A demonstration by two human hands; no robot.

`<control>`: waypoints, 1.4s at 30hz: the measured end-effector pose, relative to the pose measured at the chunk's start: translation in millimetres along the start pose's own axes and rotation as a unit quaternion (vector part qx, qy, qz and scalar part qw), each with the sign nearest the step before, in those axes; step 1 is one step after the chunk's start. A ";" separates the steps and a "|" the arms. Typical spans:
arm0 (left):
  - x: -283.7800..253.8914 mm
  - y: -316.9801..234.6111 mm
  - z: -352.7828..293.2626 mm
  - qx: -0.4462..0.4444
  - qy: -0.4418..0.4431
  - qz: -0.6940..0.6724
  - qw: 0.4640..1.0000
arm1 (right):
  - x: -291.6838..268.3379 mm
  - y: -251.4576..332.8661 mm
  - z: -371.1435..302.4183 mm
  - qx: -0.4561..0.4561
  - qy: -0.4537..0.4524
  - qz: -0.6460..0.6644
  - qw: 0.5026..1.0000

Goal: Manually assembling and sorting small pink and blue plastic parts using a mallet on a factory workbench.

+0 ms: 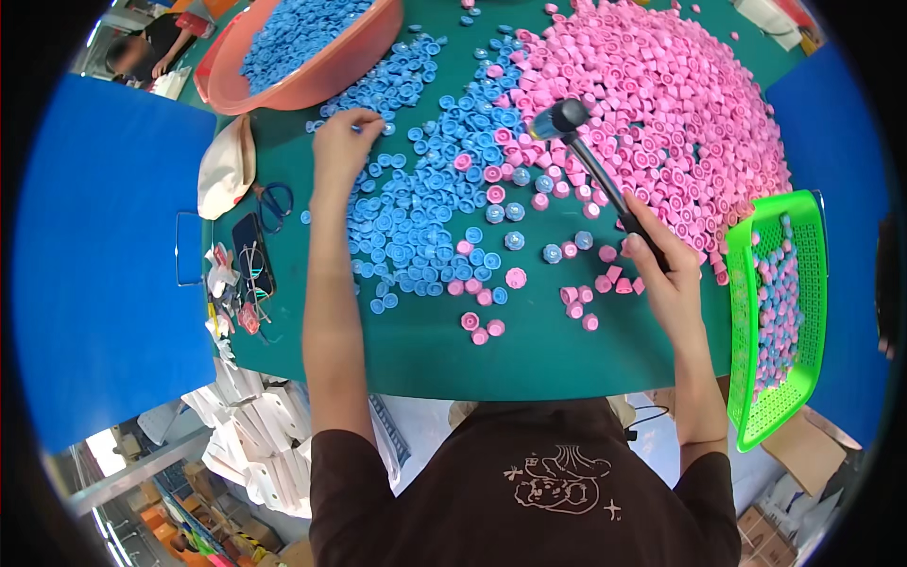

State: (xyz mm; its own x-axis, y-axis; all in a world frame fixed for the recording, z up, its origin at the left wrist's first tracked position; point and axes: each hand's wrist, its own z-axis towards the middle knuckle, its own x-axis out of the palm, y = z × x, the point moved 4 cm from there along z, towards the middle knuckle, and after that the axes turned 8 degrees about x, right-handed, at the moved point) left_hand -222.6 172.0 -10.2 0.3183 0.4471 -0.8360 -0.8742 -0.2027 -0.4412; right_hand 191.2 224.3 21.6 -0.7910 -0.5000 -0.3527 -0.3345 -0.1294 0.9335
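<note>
Tabletop (425, 354), smooth and green, lies before you under a heap of tapered pink cups (661, 104) and a spread of shallow, round blue caps (406, 246). Beyond your left hand (345, 146) sits a rounded orange basin (367, 61); at your right, a perforated green basket (744, 331). Your right hand (666, 265) grasps a mallet (601, 174) over the pink cups' near edge — long axis slanting up-left, cylindrical head farthest from you. Your left fingers curl together among blue caps — whether they pinch one, I cannot tell.
</note>
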 end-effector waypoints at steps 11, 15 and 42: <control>14.8 -73.4 -23.9 0.012 0.020 -0.132 0.991 | -0.6 -19.1 -10.5 0.051 0.003 -0.032 0.998; 34.1 -120.6 -35.5 0.117 0.089 -0.141 0.979 | 6.5 -17.4 -4.8 0.018 0.013 -0.038 0.999; 37.0 -117.8 -32.7 0.121 0.125 -0.108 0.979 | 22.3 -14.5 2.6 0.022 0.050 -0.104 0.993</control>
State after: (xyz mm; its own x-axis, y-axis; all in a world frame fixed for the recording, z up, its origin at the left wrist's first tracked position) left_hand -95.9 183.9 0.1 0.5587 0.2237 -0.7986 -0.8281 0.0986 -0.5518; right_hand 177.1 217.3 0.0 -0.6487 -0.5487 -0.5273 -0.5090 -0.2022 0.8367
